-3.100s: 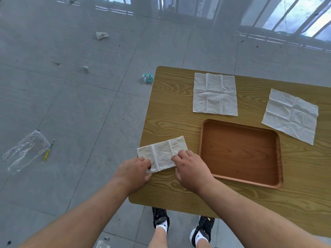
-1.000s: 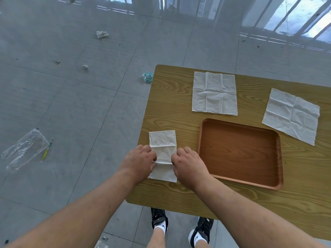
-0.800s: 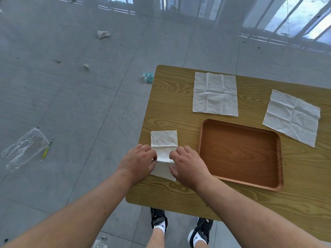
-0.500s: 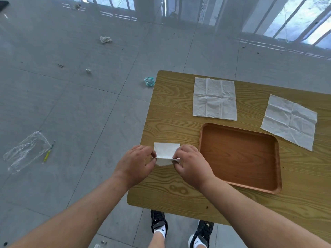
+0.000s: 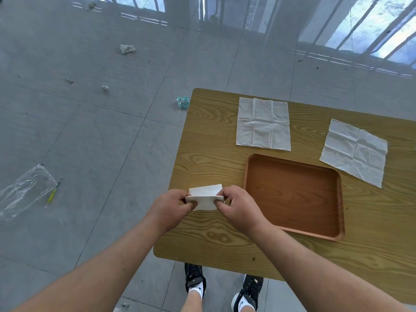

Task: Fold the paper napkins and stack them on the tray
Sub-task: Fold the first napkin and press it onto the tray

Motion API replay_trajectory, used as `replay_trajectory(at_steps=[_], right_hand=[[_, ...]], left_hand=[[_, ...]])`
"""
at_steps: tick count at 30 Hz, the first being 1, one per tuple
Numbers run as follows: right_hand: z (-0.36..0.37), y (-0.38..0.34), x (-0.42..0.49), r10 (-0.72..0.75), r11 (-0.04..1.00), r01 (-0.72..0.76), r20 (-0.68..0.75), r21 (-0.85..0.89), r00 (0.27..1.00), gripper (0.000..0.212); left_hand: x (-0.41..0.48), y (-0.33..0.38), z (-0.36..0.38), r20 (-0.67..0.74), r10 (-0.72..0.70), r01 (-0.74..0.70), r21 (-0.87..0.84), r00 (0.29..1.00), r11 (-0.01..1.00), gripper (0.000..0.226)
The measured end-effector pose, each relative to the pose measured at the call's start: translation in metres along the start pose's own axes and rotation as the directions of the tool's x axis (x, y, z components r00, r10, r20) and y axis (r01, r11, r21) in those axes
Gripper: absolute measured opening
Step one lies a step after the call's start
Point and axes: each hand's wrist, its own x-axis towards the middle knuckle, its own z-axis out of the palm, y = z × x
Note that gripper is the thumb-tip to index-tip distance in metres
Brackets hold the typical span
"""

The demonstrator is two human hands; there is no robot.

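A small folded white napkin (image 5: 205, 197) is pinched between both hands just above the wooden table (image 5: 202, 140), near its left front edge. My left hand (image 5: 172, 208) grips its left end and my right hand (image 5: 238, 207) grips its right end. The fold runs across, with the far layer lifted. A brown rectangular tray (image 5: 337, 188) lies just to the right of my right hand, with nothing in it. Two unfolded white napkins lie flat beyond the tray: one (image 5: 263, 123) at the back centre, the other (image 5: 354, 152) at the back right.
The table's left edge and front edge are close to my hands, and my two shoes show below the front edge. On the grey tiled floor lie a clear plastic bag (image 5: 24, 190), a green scrap (image 5: 182, 102) and crumpled paper bits (image 5: 127, 48).
The long napkin strip was turned, folded in half toward me and is now lifted off the table in both hands. The view has shifted slightly.
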Motion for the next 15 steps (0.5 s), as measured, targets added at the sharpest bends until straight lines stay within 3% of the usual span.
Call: replay_trajectory(at_steps=[6, 11, 15], right_hand=[[0.007, 0.012, -0.009, 0.128, 0.99, -0.12, 0.101, -0.076, 0.987, 0.017], [0.009, 0.011, -0.008, 0.144, 0.964, -0.114, 0.111, -0.238, 0.983, 0.022], [0.009, 0.007, -0.003, 0.17, 0.959, -0.138, 0.112, -0.25, 0.979, 0.017]], left_hand=[[-0.004, -0.017, 0.01, 0.087, -0.113, 0.114, -0.005, 0.99, 0.993, 0.024], [-0.003, -0.02, 0.017, 0.116, -0.187, 0.182, 0.051, 0.976, 0.982, 0.027], [-0.001, -0.018, 0.021, 0.123, -0.184, 0.183, 0.02, 0.975, 0.983, 0.018]])
